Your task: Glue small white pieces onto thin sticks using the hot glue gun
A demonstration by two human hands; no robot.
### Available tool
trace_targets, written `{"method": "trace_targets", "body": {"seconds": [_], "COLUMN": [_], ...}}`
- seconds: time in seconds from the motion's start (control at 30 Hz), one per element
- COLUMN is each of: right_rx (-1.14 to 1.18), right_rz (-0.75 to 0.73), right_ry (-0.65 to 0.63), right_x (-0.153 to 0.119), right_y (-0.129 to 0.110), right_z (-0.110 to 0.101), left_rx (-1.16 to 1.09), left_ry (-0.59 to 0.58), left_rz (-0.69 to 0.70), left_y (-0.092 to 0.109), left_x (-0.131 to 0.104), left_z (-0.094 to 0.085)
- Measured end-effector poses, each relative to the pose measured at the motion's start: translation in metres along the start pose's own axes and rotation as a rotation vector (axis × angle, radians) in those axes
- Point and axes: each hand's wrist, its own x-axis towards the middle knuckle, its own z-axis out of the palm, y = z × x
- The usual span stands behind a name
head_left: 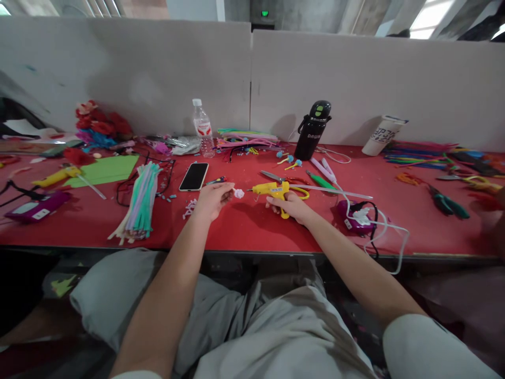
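Note:
Between the fingertips of my left hand (215, 200) is a small pale pink flower (239, 193), held just above the red table (244, 231). My right hand (290, 206) grips a yellow hot glue gun (272, 189) by its handle. The gun's nozzle points left at the flower, a short gap apart from it. A long clear glue stick (335, 191) sticks out of the gun's back end. Several small pale pink pieces (190, 209) lie beside my left wrist. Behind the glue gun rest scissors (272, 176), partly hidden.
A phone (194, 177) and a bundle of pastel pipe cleaners (140, 202) lie left of my hands. At the back stand a plastic bottle (203, 131) and a black flask (311, 134). A purple power strip (355, 217) with cables sits on the right. Pliers (447, 202) lie farther right.

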Motion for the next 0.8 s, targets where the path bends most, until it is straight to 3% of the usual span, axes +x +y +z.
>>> {"method": "trace_targets", "body": {"seconds": [0.3,0.47,0.57,0.8], "right_rx": [0.011,-0.001,-0.045,-0.197], "right_rz": [-0.006,-0.022,-0.046,-0.096], "right_ry": [-0.002,-0.006,0.003,-0.045], "right_x": [-0.005,-0.008,-0.009,-0.010], "right_y": [-0.010,-0.014,-0.011,-0.009], "right_z": [0.003,0.004,0.003,0.001], "left_rx": [-0.072,-0.022,0.045,0.383], "left_ry": [-0.012,-0.046,-0.064,-0.034], "left_rz": [-0.084,-0.058,0.048,0.480], "left_y": [-0.003,-0.001,-0.001,-0.005], "left_x": [0.000,-0.005,-0.005,0.001], "left_z": [0.002,0.003,0.004,0.000]}}
